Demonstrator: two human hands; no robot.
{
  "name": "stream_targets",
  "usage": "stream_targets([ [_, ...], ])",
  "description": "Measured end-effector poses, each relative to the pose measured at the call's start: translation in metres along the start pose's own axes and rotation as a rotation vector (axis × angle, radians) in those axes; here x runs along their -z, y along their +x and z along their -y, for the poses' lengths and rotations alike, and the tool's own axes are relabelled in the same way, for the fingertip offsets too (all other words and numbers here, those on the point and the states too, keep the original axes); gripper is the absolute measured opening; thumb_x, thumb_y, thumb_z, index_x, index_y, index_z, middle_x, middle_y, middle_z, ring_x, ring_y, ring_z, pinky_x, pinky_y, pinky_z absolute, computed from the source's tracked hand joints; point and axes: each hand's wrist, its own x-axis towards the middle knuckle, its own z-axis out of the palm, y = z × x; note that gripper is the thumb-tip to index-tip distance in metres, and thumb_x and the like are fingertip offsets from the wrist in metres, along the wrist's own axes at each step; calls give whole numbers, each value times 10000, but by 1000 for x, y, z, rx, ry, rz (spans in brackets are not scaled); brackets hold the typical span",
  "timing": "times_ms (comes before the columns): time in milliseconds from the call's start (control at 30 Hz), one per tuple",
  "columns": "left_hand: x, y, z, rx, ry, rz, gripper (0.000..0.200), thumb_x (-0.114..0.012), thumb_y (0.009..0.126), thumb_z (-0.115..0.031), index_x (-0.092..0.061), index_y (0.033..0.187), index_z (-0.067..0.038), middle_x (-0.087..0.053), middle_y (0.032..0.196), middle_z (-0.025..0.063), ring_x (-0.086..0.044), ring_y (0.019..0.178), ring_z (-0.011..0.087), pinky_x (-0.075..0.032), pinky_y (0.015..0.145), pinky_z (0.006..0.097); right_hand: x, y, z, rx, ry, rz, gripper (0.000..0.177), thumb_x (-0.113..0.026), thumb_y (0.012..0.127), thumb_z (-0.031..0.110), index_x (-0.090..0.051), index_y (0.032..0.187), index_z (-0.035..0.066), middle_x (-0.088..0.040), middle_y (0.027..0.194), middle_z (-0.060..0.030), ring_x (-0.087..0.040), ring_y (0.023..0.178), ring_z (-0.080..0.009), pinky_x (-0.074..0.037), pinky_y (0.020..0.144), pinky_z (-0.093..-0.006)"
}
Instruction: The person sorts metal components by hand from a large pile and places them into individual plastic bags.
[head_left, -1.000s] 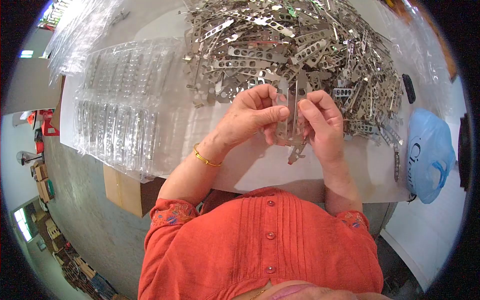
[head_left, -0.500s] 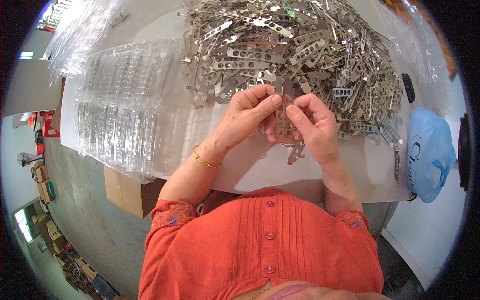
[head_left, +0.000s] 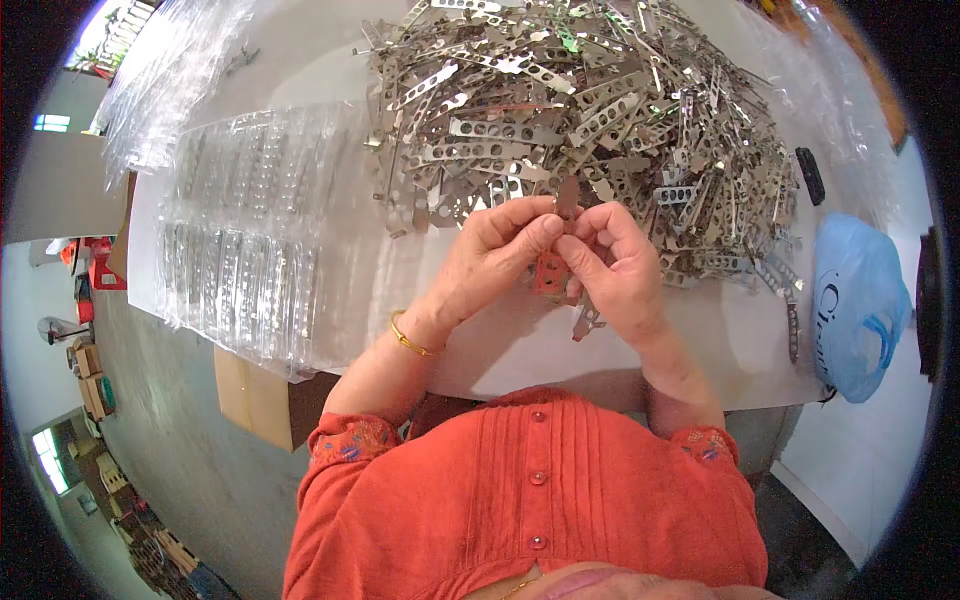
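Between my two hands is a flat metal strip (head_left: pixel 552 275) with holes, upright in the view; its lower part reflects red and its narrow end rises above my fingertips. My left hand (head_left: pixel 503 245), with a gold bangle at the wrist, pinches it from the left. From the right, my right hand (head_left: pixel 612 262) pinches it with thumb and fingers. Another small metal piece (head_left: pixel 588 320) shows just below my right fingers. A large heap of perforated metal strips (head_left: pixel 510 130) lies right beyond my hands.
Clear plastic trays (head_left: pixel 235 270) holding rows of metal strips lie on the white table (head_left: pixel 480 350) at the left. At the right are a blue plastic bag (head_left: pixel 860 300) and a black object (head_left: pixel 811 176). A cardboard box (head_left: pixel 255 395) stands below the table's left edge.
The strip between my hands has turned a little, and its lower part now looks red instead of grey. Both hands sit slightly lower in the view and stay closed on it.
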Motion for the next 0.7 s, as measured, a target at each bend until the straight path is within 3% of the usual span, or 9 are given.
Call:
stream_targets([
  [267,-2,-2,3,19,13,17,281,-536,1041,-229,-625,1224,-35,-663,1033,-11,-589,890,61,-499,786,232,2,-1,-12,49,-128,-29,147,-695,923,78,-551,942,55,-591,720,15,-540,593,-38,-432,513,-215],
  [367,-4,-2,4,-94,107,6,279,-518,1049,-241,-617,1226,-49,-653,1069,-13,-577,909,62,-484,791,221,2,-1,-10,209,-225,-40,142,-703,908,68,-566,943,49,-587,716,15,-543,604,-52,-442,535,-225],
  [467,-6,-3,2,-83,142,5,277,-494,1058,-241,-591,1230,-47,-623,999,-13,-550,875,62,-465,771,224,3,-2,-2,222,-162,-52,120,-688,918,83,-586,970,46,-604,785,4,-555,667,-57,-459,589,-224],
  [533,-6,-4,-3,41,98,101,260,-475,1065,-232,-565,1224,-47,-562,907,-17,-518,843,69,-456,753,239,1,-1,4,308,-112,-191,113,-670,925,94,-609,1003,39,-615,871,-12,-558,735,-60,-468,646,-229],
  [700,-6,-4,5,-76,255,130,243,-450,1070,-230,-550,1193,-46,-526,873,-8,-497,810,83,-458,723,261,9,4,2,430,-239,-82,135,-646,914,56,-621,1044,30,-605,903,-47,-572,763,-114,-473,679,-255],
])
